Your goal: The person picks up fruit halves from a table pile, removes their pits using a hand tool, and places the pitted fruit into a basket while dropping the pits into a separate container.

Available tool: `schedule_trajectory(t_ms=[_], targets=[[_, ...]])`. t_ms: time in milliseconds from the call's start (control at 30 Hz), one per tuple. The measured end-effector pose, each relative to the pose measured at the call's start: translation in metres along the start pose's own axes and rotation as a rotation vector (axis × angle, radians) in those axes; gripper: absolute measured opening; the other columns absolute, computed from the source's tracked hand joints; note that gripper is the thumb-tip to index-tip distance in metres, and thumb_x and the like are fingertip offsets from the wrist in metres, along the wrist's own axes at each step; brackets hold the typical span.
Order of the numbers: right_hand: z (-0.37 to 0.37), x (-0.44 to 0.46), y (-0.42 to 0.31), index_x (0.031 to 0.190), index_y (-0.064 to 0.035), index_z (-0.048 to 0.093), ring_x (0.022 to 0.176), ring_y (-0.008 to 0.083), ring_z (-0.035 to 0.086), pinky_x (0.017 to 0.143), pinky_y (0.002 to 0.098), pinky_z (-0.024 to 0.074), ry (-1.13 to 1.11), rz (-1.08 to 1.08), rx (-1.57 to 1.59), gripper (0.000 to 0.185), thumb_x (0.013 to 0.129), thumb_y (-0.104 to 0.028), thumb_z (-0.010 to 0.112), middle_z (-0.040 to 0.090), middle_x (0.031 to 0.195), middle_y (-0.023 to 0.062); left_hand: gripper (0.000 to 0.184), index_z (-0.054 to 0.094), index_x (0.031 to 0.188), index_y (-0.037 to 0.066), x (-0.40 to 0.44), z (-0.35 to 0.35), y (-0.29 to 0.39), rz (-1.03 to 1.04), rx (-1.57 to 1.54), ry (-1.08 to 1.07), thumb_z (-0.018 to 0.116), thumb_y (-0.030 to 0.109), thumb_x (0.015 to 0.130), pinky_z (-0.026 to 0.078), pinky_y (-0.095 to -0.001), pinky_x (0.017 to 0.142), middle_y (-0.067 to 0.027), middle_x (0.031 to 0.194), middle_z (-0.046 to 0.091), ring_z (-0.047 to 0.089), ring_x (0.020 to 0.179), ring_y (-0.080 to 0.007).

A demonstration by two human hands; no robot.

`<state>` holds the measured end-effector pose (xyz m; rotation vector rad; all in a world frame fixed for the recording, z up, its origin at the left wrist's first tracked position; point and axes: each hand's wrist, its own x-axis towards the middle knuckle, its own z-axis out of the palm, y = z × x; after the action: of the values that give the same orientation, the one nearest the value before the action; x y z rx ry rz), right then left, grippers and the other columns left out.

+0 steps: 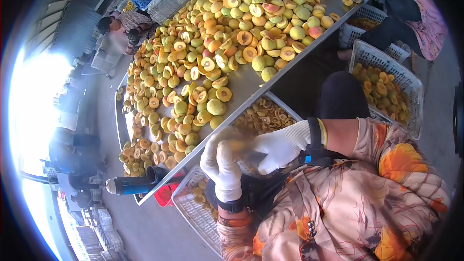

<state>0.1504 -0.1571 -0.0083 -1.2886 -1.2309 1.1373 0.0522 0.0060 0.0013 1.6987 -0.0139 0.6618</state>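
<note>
Here, left hand (pixel 223 166): half-closed, curling around a blurred yellowish fruit (pixel 240 144). Right hand (pixel 283 147), at three o'clock: partly closing beside it, any hold impossible to tell. Fruit halves (pixel 198 94): lying on metal table (pixel 244 81), eleven o'clock. Crate (pixel 285 106): holding cut pieces, one o'clock.

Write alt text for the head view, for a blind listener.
White-gloved left hand and right hand meet around something blurred beside a grey metal table heaped with round yellow-green fruit, mostly halved; white plastic crates and other workers are nearby.
</note>
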Motion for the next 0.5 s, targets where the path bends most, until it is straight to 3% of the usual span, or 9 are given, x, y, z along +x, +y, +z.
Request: schedule_trajectory(t_ms=[133,300,367,433,500], targets=[[0.0,-0.005,0.007,0.088,-0.0038,0.057,0.043,0.0112,0.046,0.038,0.0274,0.0363,-0.052,0.034,0.276,0.007,0.084,-0.008,0.061,0.053,0.061,0.0031,0.049,0.066,0.111,-0.008,0.003,0.027,0.009,-0.195,-0.208,0.136,0.056,0.04,0.103,0.053,-0.0303,0.068,-0.0173,0.08,0.07,0.065,0.07,-0.0208],[0.007,-0.016,0.003,0.085,-0.0039,0.054,0.037,0.0088,0.037,0.034,0.0245,0.0264,-0.142,0.079,0.629,0.012,0.082,-0.011,0.063,0.043,0.054,-0.0006,0.055,0.066,0.11,-0.004,0.014,0.029,-0.001,-0.072,-0.14,0.013,0.054,0.049,0.103,0.054,-0.0353,0.064,-0.0187,0.076,0.068,0.062,0.065,-0.023],[0.001,-0.02,-0.008,0.084,-0.0032,0.052,0.034,0.0081,0.033,0.031,0.0248,0.0218,-0.215,0.118,0.816,0.014,0.081,-0.011,0.064,0.04,0.052,-0.0018,0.058,0.066,0.112,-0.003,0.017,0.031,-0.005,-0.158,-0.276,0.06,0.053,0.052,0.103,0.054,-0.0353,0.064,-0.019,0.076,0.067,0.062,0.065,-0.0234],[-0.002,-0.017,-0.003,0.086,-0.0038,0.053,0.035,0.0077,0.034,0.032,0.0246,0.0228,-0.287,0.109,0.858,0.014,0.081,-0.011,0.064,0.039,0.053,-0.0022,0.06,0.064,0.117,-0.001,0.018,0.039,0.003,-0.307,-0.485,0.144,0.053,0.056,0.103,0.054,-0.035,0.064,-0.0184,0.081,0.067,0.063,0.067,-0.0235],[-0.004,-0.015,-0.001,0.088,-0.0049,0.054,0.036,0.0072,0.034,0.033,0.0244,0.024,-0.272,0.132,0.81,0.014,0.082,-0.011,0.065,0.039,0.053,-0.0025,0.06,0.063,0.12,0.0,0.019,0.031,0.003,-0.391,-0.419,0.31,0.052,0.056,0.103,0.054,-0.0342,0.065,-0.0169,0.087,0.067,0.063,0.07,-0.0225]])
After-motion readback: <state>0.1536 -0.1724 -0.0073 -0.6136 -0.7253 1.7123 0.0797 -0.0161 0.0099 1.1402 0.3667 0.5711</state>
